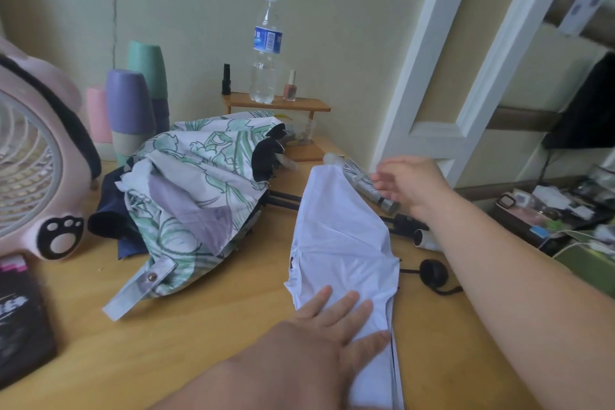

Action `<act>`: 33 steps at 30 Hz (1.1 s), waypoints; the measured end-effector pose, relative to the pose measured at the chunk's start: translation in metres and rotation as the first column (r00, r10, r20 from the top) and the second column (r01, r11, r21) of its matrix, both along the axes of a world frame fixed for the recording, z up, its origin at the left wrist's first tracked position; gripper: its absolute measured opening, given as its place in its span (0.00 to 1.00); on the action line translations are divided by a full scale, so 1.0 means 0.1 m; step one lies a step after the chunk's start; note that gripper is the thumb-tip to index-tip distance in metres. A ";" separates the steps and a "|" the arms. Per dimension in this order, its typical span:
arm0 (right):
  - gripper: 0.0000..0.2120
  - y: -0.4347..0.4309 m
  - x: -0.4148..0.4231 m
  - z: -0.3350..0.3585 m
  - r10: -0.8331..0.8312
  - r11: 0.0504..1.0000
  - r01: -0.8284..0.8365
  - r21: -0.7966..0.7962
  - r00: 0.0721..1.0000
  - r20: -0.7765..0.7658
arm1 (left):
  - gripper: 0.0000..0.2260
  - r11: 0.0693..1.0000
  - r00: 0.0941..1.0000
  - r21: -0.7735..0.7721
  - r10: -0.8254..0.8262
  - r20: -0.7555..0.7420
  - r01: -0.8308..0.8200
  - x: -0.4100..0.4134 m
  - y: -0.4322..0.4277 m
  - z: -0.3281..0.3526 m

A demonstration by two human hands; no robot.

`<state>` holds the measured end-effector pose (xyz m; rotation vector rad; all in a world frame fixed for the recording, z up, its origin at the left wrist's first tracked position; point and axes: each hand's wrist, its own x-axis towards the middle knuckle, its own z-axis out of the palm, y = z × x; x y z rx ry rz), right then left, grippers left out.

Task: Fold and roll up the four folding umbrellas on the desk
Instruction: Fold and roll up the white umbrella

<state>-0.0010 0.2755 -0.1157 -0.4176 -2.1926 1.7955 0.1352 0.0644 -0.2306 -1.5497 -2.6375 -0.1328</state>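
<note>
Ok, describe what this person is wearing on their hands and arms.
Nothing is worn. The left hand and the right hand have no gloves, and no ring shows. The left forearm and the right forearm are bare to the frame's edge: no sleeve, watch or bracelet in view.

The white umbrella [342, 243] lies flattened on the wooden desk [199, 326]. On its near end the left hand [319, 333] presses flat, fingers straight. At its far right edge the right hand [409, 183] hovers with loose fingers over a rolled silver umbrella [362, 181]. Left of the white umbrella a floral umbrella [196, 196] sprawls over a navy umbrella [109, 210]. Beyond its far end a water bottle [266, 50] stands.
</note>
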 end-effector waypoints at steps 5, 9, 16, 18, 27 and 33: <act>0.02 0.10 0.69 -0.30 -0.007 0.943 0.047 0.329 0.993 -0.121 | 0.27 0.955 0.994 0.295 -0.003 0.112 -0.030 0.03 -0.06 0.20; 0.07 0.31 1.12 -0.72 0.090 0.864 -0.061 0.501 0.995 -0.034 | 0.06 0.816 0.986 0.562 0.166 -0.011 -0.131 -0.10 -0.14 0.16; 0.05 0.42 1.12 -0.97 0.120 0.864 -0.099 0.493 0.993 -0.012 | 0.32 0.885 0.942 0.330 0.334 0.042 -0.328 -0.25 -0.15 0.28; 0.08 0.46 1.11 -0.96 0.082 0.881 -0.074 0.467 0.997 0.003 | 0.39 0.921 0.941 0.193 0.334 0.054 -0.338 -0.28 -0.08 0.37; 0.09 0.65 1.20 -0.94 0.082 0.879 -0.125 0.461 0.990 0.113 | 0.33 0.897 0.921 -0.212 0.386 -0.055 -0.389 -0.42 0.35 0.73; 0.23 0.71 1.23 -0.96 0.245 0.769 -0.287 0.572 0.958 0.152 | 0.34 0.907 0.914 -0.120 0.405 -0.025 -0.405 -0.35 0.25 0.34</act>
